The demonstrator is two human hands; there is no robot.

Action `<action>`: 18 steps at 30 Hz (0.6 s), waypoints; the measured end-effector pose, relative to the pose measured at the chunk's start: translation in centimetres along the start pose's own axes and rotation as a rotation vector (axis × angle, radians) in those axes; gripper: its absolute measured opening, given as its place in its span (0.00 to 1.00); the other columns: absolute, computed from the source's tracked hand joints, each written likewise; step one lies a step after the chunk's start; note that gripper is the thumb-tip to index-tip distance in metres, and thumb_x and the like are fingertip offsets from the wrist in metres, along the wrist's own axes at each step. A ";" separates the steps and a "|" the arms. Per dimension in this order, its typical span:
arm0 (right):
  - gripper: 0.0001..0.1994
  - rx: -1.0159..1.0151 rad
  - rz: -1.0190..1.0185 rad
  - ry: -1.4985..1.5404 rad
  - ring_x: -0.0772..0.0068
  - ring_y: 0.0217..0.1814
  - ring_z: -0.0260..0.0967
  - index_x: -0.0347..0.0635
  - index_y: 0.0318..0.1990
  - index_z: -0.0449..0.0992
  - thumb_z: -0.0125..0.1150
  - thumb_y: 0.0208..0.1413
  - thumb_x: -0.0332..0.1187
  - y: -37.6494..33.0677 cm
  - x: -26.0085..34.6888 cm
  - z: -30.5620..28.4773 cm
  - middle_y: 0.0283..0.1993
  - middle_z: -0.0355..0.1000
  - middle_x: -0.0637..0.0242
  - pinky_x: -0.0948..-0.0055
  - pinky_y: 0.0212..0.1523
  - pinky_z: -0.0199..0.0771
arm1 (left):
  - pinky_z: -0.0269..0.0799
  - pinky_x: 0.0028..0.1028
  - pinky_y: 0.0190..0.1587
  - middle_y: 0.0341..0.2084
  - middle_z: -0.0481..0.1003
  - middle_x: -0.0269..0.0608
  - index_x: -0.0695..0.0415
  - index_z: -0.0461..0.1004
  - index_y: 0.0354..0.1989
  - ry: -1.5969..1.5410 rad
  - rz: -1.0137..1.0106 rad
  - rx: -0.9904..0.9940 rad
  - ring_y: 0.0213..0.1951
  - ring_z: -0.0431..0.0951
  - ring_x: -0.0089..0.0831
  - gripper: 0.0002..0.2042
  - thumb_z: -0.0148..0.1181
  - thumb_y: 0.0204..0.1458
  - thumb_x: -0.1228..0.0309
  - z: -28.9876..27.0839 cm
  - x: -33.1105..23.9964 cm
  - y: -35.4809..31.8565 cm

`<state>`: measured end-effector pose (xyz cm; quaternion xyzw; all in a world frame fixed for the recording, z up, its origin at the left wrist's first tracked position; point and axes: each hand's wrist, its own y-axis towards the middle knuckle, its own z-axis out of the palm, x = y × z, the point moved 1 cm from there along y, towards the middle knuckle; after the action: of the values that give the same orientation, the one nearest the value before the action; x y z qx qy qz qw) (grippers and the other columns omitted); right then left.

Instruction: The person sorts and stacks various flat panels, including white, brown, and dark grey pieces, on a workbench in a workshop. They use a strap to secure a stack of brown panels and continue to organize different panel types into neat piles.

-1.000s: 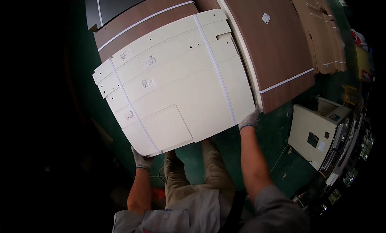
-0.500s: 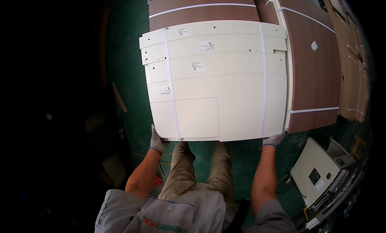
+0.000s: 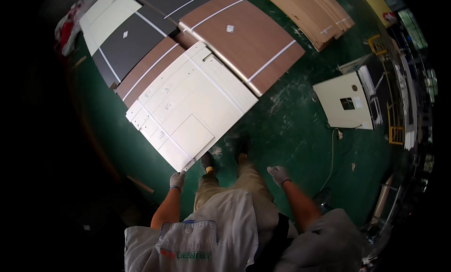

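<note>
A strapped stack of white panels [image 3: 188,126] lies in front of me, turned at an angle, with small labels and holes near its far side. At its near corner, my gloved left hand [image 3: 177,179] has its fingers closed at the edge; the exact hold is partly hidden. My gloved right hand [image 3: 279,175] is apart from the stack, over the floor to its right. Its fingers are loosely curled, with nothing seen in them.
Strapped brown panels [image 3: 244,37] lie beyond the white stack, with dark grey panels [image 3: 134,44] at far left. Flat cardboard [image 3: 310,14] lies at the far right. A cream cabinet-like box [image 3: 343,100] stands on the green floor [image 3: 291,131], with a cable [image 3: 331,164] nearby.
My view has swung to the right, so the stack now appears tilted and farther left. My right hand has come off the stack's near right corner; the left stays at its near left corner.
</note>
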<state>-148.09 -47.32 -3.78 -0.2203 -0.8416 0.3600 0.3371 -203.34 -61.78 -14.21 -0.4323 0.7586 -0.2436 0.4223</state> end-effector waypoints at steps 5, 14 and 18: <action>0.19 -0.029 0.120 -0.039 0.63 0.41 0.74 0.38 0.46 0.80 0.61 0.64 0.47 -7.5 -18.8 1.0 0.39 0.77 0.59 0.56 0.43 0.73 | 0.76 0.41 0.45 0.30 0.82 0.57 0.67 0.84 0.37 0.189 -0.072 0.139 0.37 0.83 0.45 0.29 0.58 0.60 0.45 -0.8 -5.7 -2.1; 0.21 -0.023 0.164 -0.579 0.62 0.63 0.73 0.45 0.67 0.71 0.51 0.72 0.41 -15.4 -36.9 2.5 0.63 0.75 0.61 0.58 0.60 0.74 | 0.75 0.43 0.34 0.27 0.81 0.48 0.65 0.83 0.38 0.404 0.222 0.166 0.29 0.80 0.42 0.28 0.58 0.60 0.45 12.5 -23.1 -6.7; 0.21 -0.016 0.314 -0.350 0.60 0.60 0.76 0.48 0.70 0.69 0.46 0.75 0.39 -19.4 -45.4 2.0 0.65 0.75 0.65 0.60 0.58 0.76 | 0.70 0.43 0.27 0.32 0.77 0.48 0.62 0.79 0.40 0.290 0.120 0.465 0.27 0.77 0.38 0.16 0.56 0.59 0.60 29.2 -31.7 -11.4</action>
<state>-121.34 -88.52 -8.73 -0.2854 -0.8455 0.4338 0.1243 -164.78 -40.36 -7.51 -0.2386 0.7593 -0.4448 0.4107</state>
